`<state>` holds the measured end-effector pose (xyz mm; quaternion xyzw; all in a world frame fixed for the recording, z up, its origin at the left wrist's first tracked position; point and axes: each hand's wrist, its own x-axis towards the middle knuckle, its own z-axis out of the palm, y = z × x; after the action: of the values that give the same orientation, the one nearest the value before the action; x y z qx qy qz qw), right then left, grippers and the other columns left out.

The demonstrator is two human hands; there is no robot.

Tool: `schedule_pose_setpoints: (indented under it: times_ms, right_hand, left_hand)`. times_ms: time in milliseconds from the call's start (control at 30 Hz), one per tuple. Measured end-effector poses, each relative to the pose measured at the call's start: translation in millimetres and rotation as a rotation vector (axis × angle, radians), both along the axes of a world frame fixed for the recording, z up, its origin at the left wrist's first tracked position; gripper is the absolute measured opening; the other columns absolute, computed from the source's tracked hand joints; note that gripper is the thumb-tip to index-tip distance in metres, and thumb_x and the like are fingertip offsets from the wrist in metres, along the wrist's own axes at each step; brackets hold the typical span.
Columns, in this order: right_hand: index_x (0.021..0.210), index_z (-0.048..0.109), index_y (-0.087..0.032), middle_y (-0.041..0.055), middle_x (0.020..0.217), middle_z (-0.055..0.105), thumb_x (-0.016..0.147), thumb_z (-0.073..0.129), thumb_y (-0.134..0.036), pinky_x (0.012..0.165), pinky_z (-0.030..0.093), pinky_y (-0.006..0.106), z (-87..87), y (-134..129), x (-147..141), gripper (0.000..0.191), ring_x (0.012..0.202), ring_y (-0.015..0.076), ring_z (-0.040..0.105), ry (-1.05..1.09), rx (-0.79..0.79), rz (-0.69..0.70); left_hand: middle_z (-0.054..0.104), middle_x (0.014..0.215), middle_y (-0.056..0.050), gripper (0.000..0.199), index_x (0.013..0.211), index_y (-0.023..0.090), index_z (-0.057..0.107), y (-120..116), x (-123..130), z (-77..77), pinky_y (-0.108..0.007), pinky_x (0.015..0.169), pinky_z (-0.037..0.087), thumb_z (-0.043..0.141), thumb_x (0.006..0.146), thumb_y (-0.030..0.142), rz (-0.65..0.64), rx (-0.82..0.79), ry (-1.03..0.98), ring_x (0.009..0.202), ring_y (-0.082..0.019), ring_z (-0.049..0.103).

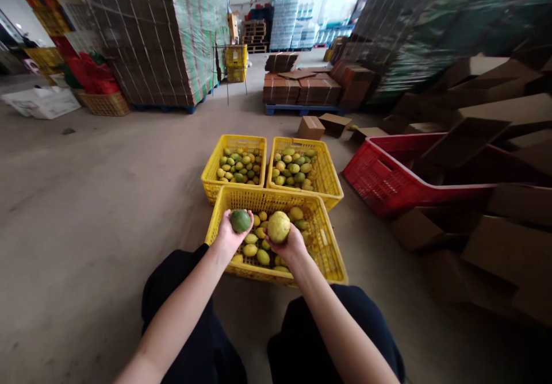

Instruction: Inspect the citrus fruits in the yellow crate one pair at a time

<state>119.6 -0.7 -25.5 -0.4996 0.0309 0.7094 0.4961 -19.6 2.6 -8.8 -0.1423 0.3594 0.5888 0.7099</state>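
My left hand [227, 238] cups a dark green, round citrus fruit [240, 221], palm up, with the fingers curled around its far side. In my right hand [293, 247] rests a larger, pale yellow citrus fruit [278, 227] with a bumpy skin. Both hands are held side by side above the near yellow crate [276, 193], and the two fruits are apart. Inside that crate lie loose yellow and greenish fruits [250, 250], partly hidden by my hands and forearms.
Behind stand two more yellow crates [211, 165] [330, 168] holding green and yellow fruits. A red crate [375, 177] with cardboard and scattered boxes [491, 252] lie to the right. Bundled flat cartons [319, 92] sit on a blue pallet [293, 110]. Tall wrapped stacks [146, 33] flank the aisle.
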Motion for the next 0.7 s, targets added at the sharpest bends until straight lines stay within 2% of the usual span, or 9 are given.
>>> schedule_pose_setpoints:
  times_ms: [67,133,233,333,433,500,600,700]
  right_hand:
    - [0.081,0.055,-0.019,0.0033,0.060,0.062,0.086,0.039,-0.023,0.043,0.046,0.028,1.0,-0.5,-1.2,0.017,0.046,0.0180,0.057,0.001,0.004,0.011]
    - [0.079,0.054,-0.020,0.0014,0.057,0.060,0.087,0.041,-0.027,0.044,0.046,0.027,2.8,-0.8,-1.4,0.016,0.046,0.0172,0.057,-0.023,-0.007,-0.010]
    - [0.077,0.052,-0.022,-0.0017,0.053,0.057,0.086,0.045,-0.032,0.043,0.045,0.026,5.8,-1.0,-0.5,0.015,0.045,0.0167,0.055,-0.065,-0.024,-0.042]
    - [0.078,0.053,-0.021,-0.0001,0.053,0.058,0.086,0.042,-0.033,0.043,0.045,0.028,8.1,-1.3,0.6,0.018,0.046,0.0185,0.056,-0.049,-0.033,0.002]
    - [0.080,0.055,-0.020,0.0027,0.056,0.061,0.087,0.036,-0.032,0.046,0.047,0.030,7.8,-1.6,1.0,0.024,0.048,0.0200,0.058,-0.025,-0.046,0.031]
    - [0.084,0.057,-0.019,0.0041,0.058,0.063,0.087,0.033,-0.031,0.047,0.047,0.032,5.9,-1.3,1.0,0.027,0.049,0.0206,0.059,-0.001,-0.038,0.045]
    - [0.084,0.057,-0.020,0.0032,0.059,0.063,0.087,0.036,-0.030,0.049,0.048,0.033,2.4,-0.4,1.2,0.024,0.050,0.0203,0.059,0.017,-0.009,0.029]
    - [0.077,0.054,-0.022,-0.0015,0.054,0.059,0.085,0.044,-0.031,0.051,0.050,0.032,1.0,0.2,1.3,0.015,0.048,0.0179,0.056,-0.004,-0.008,-0.041]
  left_hand:
    - [0.058,0.073,-0.006,0.021,0.079,0.015,0.055,-0.2,0.2,0.0,-0.028,0.059,0.059,0.042,0.090,0.027,0.003,0.010,-0.005,0.067,-0.016,0.061]
    - [0.058,0.071,-0.004,0.015,0.080,0.016,0.055,-0.7,0.4,2.4,-0.028,0.059,0.059,0.051,0.087,0.028,0.016,0.017,0.038,0.066,-0.015,0.060]
    - [0.056,0.069,-0.001,0.011,0.078,0.017,0.053,-1.7,-0.1,7.8,-0.023,0.055,0.057,0.063,0.080,0.022,0.070,0.025,0.096,0.061,-0.012,0.059]
    - [0.058,0.067,-0.003,0.010,0.078,0.015,0.055,-2.9,-1.5,10.6,-0.020,0.050,0.055,0.056,0.084,0.023,0.028,0.036,0.026,0.059,-0.011,0.059]
    - [0.061,0.067,-0.007,0.019,0.083,0.012,0.058,-3.4,-2.2,9.0,-0.023,0.047,0.056,0.042,0.088,0.021,-0.050,0.042,-0.044,0.058,-0.014,0.062]
    - [0.063,0.068,-0.008,0.021,0.086,0.012,0.060,-3.3,-1.7,7.1,-0.026,0.049,0.057,0.040,0.087,0.018,-0.058,0.042,-0.049,0.060,-0.015,0.063]
    - [0.064,0.071,-0.006,0.015,0.086,0.014,0.060,-3.1,-0.6,6.4,-0.027,0.055,0.059,0.048,0.086,0.022,-0.012,0.064,-0.025,0.064,-0.015,0.064]
    - [0.061,0.069,-0.002,0.008,0.081,0.016,0.057,-2.8,-0.7,8.0,-0.023,0.055,0.058,0.060,0.081,0.023,0.039,0.053,0.056,0.062,-0.012,0.061]
